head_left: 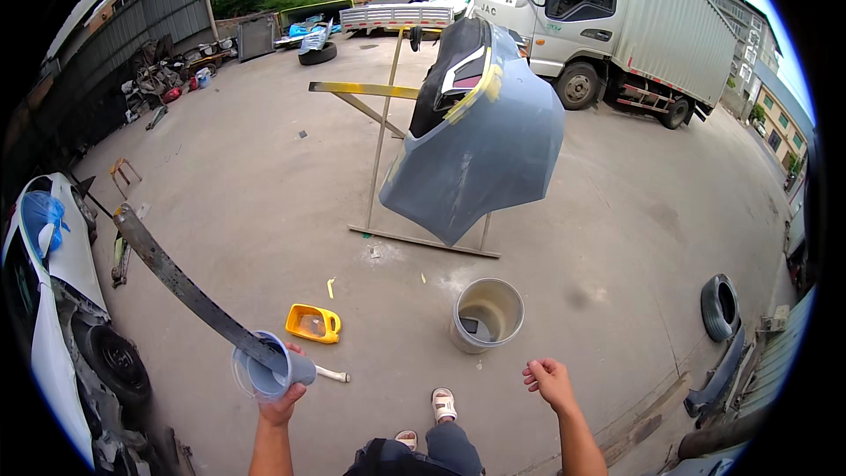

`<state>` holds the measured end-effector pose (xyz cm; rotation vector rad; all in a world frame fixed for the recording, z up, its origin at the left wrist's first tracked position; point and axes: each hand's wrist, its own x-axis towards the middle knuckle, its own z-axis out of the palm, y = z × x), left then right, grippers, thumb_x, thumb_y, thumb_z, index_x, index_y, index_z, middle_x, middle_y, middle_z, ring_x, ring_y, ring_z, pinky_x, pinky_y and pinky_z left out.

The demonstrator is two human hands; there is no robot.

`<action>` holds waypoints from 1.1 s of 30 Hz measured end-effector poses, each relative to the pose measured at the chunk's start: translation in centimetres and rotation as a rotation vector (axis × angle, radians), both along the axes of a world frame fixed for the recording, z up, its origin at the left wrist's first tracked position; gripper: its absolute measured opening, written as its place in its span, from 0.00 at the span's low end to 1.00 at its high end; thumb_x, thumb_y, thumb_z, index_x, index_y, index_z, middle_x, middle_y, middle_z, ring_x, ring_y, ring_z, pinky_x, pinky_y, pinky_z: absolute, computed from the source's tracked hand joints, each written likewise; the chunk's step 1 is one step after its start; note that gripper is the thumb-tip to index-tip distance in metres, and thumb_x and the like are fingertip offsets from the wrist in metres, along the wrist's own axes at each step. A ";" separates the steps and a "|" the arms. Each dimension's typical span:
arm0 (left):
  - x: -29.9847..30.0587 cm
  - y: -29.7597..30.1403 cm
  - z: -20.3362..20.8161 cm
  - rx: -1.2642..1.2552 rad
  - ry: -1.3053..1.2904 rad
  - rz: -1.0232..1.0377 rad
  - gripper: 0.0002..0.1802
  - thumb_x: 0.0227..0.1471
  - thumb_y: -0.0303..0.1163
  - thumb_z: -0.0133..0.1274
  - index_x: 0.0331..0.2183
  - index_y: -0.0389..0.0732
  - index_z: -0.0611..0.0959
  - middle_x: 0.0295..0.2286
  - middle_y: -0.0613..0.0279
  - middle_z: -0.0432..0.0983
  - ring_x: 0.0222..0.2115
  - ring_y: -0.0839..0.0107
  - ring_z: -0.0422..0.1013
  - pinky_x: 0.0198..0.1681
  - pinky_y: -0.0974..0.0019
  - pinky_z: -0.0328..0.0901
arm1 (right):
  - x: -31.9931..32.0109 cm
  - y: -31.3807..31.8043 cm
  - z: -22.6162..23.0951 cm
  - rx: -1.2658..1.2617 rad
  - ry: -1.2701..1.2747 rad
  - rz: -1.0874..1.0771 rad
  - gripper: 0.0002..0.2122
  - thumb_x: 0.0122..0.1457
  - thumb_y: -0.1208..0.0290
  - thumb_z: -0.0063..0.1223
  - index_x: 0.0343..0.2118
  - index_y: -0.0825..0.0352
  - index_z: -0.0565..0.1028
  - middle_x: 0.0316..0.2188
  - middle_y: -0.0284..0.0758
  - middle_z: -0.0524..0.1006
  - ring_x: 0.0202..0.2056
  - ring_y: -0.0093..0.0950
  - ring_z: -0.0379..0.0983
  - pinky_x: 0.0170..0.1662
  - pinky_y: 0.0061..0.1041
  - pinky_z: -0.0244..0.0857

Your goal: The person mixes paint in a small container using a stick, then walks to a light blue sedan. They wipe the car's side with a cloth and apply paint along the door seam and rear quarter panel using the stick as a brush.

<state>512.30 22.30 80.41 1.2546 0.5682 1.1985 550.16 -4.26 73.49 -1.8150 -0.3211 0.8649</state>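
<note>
Perhaps long dark curved strip (189, 286) overbalances blue-grey plastic bucket (302, 370); left hand (281, 407) wraps it; right hand (550, 379) curls fingers, pinch unclear.

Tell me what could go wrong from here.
The long dark strip seems to reach into the grey-blue cup; if it swings, it might tip the cup in the left hand. The yellow cut-open container sits on the ground nearby and could get kicked. The round bin stands ahead of the front sandal, so a step forward might knock it.
</note>
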 end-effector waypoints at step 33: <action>-1.8 64.8 -5.2 0.207 0.339 0.764 0.53 0.32 0.26 0.68 0.59 0.39 0.57 0.52 0.57 0.61 0.53 0.62 0.59 0.58 0.57 0.55 | 23.1 96.1 21.5 0.410 -0.422 -0.035 0.12 0.58 0.67 0.50 0.40 0.70 0.72 0.32 0.32 0.74 0.27 0.22 0.72 0.25 0.20 0.68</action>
